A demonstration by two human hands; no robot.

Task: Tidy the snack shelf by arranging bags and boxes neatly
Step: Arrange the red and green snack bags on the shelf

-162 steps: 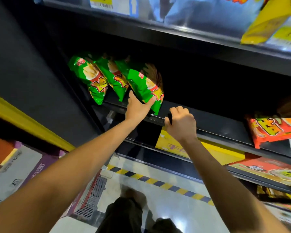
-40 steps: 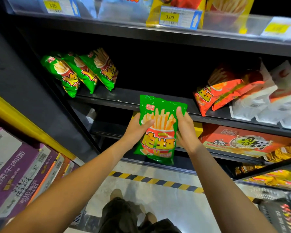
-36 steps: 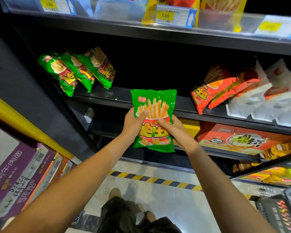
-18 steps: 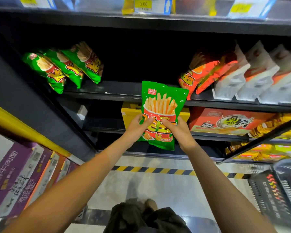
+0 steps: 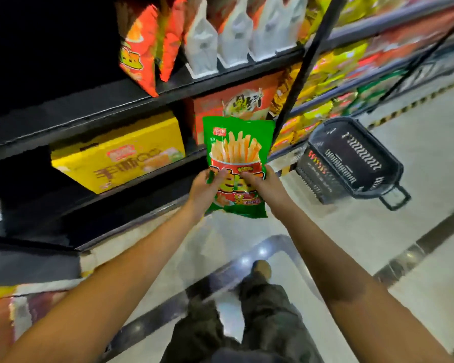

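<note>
Both grips pinching green bag [image 5: 237,163] low, left hand [image 5: 204,189] and right hand [image 5: 263,186] at its bottom half, held off the shelf [image 5: 89,111] near basket [image 5: 351,161]; could sag, slip or crush contents if squeezed.

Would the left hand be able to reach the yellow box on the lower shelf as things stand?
Probably not right away: the left hand grips the green fries bag together with the right hand. The path to the yellow box looks open once it lets go.
</note>
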